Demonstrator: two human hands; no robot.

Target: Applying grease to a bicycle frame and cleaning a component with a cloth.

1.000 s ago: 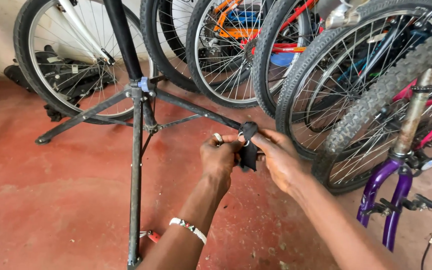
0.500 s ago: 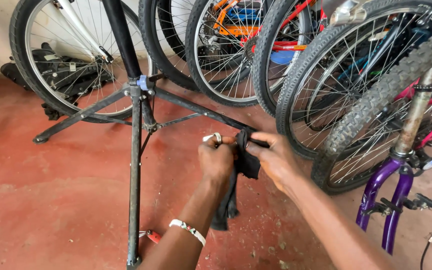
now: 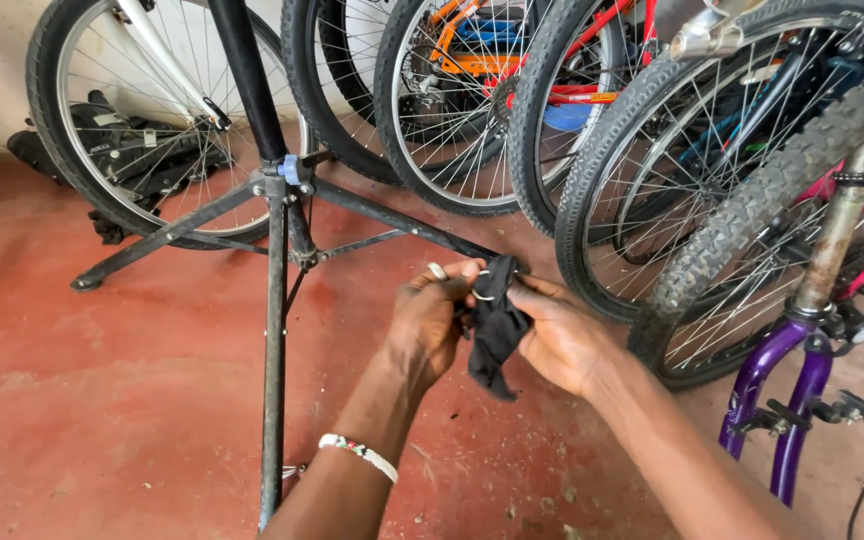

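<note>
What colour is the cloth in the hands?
Black; the cloth shows clearly in the head view, the only one.

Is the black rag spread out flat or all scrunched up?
Scrunched up. The black rag hangs bunched and creased between the left hand and right hand.

A second ago the black rag (image 3: pixel 495 330) was bunched small between both hands. Now it hangs loose below them, with a small metal ring (image 3: pixel 485 293) showing at its top. The left hand (image 3: pixel 430 325) and right hand (image 3: pixel 557 335) have drawn slightly nearer.
</note>
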